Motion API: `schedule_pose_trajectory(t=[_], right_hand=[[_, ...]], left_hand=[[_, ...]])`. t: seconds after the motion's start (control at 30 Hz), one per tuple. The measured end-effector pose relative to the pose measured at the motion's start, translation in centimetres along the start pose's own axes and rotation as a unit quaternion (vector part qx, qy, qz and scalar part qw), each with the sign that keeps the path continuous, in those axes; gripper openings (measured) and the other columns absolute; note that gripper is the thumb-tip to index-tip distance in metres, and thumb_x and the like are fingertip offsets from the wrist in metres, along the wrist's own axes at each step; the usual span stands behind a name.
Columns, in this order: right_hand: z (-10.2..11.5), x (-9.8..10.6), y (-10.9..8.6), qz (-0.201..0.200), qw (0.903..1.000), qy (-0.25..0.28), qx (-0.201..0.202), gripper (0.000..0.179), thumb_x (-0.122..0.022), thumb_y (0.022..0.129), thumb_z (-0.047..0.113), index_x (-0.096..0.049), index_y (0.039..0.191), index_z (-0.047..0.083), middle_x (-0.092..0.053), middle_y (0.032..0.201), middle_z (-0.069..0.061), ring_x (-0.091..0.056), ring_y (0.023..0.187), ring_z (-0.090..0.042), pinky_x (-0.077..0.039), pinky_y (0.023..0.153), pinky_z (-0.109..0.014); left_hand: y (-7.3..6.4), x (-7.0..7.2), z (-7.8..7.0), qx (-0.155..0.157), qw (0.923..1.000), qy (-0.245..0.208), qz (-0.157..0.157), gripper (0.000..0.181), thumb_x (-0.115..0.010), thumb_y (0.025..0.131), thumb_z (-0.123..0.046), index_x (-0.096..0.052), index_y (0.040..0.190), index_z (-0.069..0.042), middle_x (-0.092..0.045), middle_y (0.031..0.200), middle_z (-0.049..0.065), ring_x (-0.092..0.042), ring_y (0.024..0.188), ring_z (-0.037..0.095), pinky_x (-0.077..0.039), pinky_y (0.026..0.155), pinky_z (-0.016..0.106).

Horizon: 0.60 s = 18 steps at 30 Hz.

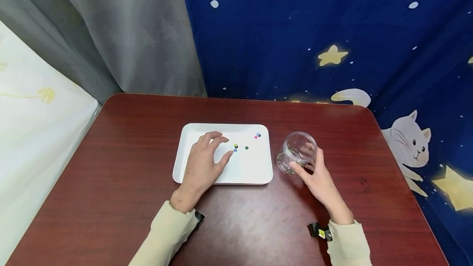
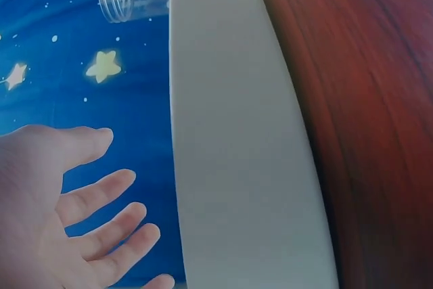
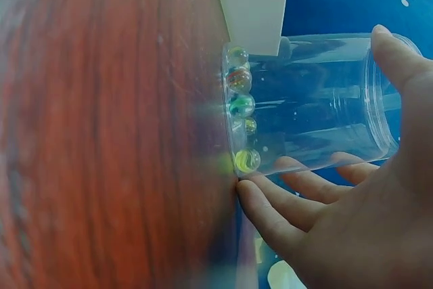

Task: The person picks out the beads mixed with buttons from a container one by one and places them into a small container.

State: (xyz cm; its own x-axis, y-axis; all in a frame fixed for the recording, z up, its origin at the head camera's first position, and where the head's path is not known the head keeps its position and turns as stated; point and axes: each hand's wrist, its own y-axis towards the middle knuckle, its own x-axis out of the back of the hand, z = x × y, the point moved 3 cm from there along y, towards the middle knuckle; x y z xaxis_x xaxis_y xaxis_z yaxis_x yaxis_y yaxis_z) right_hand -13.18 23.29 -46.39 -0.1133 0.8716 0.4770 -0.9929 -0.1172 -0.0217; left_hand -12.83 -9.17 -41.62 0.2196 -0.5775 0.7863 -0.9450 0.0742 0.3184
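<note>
A clear plastic jar (image 1: 297, 147) stands upright on the table, right of a white tray (image 1: 244, 171). Glass marbles (image 3: 242, 105) lie along its bottom in the right wrist view. My right hand (image 1: 320, 184) holds the jar's side, thumb near the rim and fingers round the other side. Above the tray's left half hovers my left hand (image 1: 203, 161), fingers spread and loosely bent, with nothing between them. Small coloured dots (image 1: 236, 146) show on the tray near the left fingertips; whether they are printed or loose I cannot tell.
Tray and jar rest on a reddish-brown wooden table (image 1: 129, 155). A grey curtain (image 1: 140, 32) and a blue star-patterned curtain (image 1: 266, 36) hang behind its far edge. White cloth (image 1: 37, 106) hangs along the left side.
</note>
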Motion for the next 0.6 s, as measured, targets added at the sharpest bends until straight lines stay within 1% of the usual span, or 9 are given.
schedule_pose_trajectory(t=[0.13,0.27,0.33,0.43,0.5,0.6], right_hand=[[0.0,0.1,0.1,0.001,0.9998,-0.017,-0.001,0.083,-0.073,0.098,0.029,-0.019,0.158,0.007,-0.040,0.160,-0.020,-0.050,0.142,-0.041,-0.040,0.114,-0.060],[-0.1,0.3,0.0,0.007,0.9993,-0.036,-0.011,0.091,-0.077,0.095,0.032,-0.018,0.158,0.006,-0.037,0.162,-0.021,-0.046,0.146,-0.041,-0.041,0.116,-0.061],[0.0,0.5,-0.1,0.006,0.9989,-0.045,-0.014,0.093,-0.079,0.094,0.033,-0.018,0.158,0.006,-0.037,0.162,-0.021,-0.046,0.146,-0.040,-0.042,0.116,-0.060],[0.1,0.9,-0.3,0.002,0.9975,-0.068,-0.018,0.096,-0.080,0.092,0.035,-0.018,0.159,0.006,-0.039,0.160,-0.022,-0.046,0.145,-0.040,-0.044,0.114,-0.059],[0.2,1.3,-0.5,-0.003,0.9957,-0.090,-0.022,0.097,-0.081,0.091,0.039,-0.019,0.160,0.008,-0.041,0.158,-0.022,-0.046,0.144,-0.040,-0.045,0.113,-0.059],[0.3,1.8,-1.0,-0.006,0.9911,-0.130,-0.027,0.101,-0.080,0.090,0.049,-0.020,0.162,0.011,-0.040,0.157,-0.022,-0.044,0.145,-0.040,-0.043,0.113,-0.063]], left_hand=[[-0.5,0.6,0.8,-0.003,0.9999,0.012,-0.007,0.033,-0.079,0.093,-0.028,-0.073,0.123,-0.015,-0.064,0.137,0.008,-0.058,0.129,0.033,-0.040,0.114,0.053],[-1.0,1.2,1.6,-0.004,0.9993,0.034,-0.013,0.037,-0.080,0.092,-0.032,-0.073,0.123,-0.015,-0.063,0.139,0.010,-0.056,0.131,0.035,-0.038,0.116,0.054],[-1.3,1.5,2.0,-0.006,0.9989,0.044,-0.016,0.039,-0.080,0.091,-0.033,-0.072,0.124,-0.015,-0.062,0.140,0.010,-0.055,0.132,0.034,-0.036,0.117,0.055],[-1.7,2.0,2.5,-0.012,0.9983,0.054,-0.019,0.042,-0.080,0.091,-0.037,-0.071,0.126,-0.015,-0.060,0.143,0.010,-0.053,0.136,0.030,-0.033,0.119,0.060],[-1.9,2.4,2.8,-0.014,0.9980,0.058,-0.018,0.045,-0.079,0.091,-0.040,-0.070,0.128,-0.015,-0.059,0.146,0.009,-0.051,0.139,0.028,-0.029,0.121,0.064],[-2.5,2.9,3.4,-0.008,0.9976,0.068,-0.012,0.051,-0.078,0.090,-0.046,-0.068,0.131,-0.018,-0.055,0.150,0.008,-0.048,0.142,0.027,-0.024,0.122,0.069]])
